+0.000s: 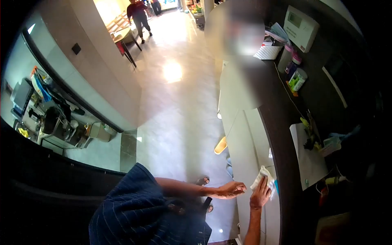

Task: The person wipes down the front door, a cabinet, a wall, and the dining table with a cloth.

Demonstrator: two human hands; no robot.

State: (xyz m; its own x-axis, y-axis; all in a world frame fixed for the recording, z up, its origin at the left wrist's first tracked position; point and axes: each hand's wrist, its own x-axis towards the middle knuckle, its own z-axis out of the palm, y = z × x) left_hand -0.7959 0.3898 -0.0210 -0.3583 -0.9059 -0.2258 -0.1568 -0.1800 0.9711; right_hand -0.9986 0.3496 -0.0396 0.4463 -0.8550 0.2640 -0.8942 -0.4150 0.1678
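Note:
A white cloth (259, 179) lies against the pale cabinet front (249, 143), with my right hand (261, 193) pressed on it, fingers stretched over its surface. Something blue shows just right of those fingers, at the edge of the dark countertop (271, 134). My left hand (232, 190) hangs in the air to the left of the cloth, apart from it, with its fingers curled; whether anything is inside them is too small to tell.
A yellow slipper (221, 145) lies on the floor beside the cabinet. Bottles, a green-labelled jar (297, 79) and a white sheet (308, 155) are on the dark countertop. Another person (139, 18) is far off near a table (121, 35). A bin (99, 132) stands at the left.

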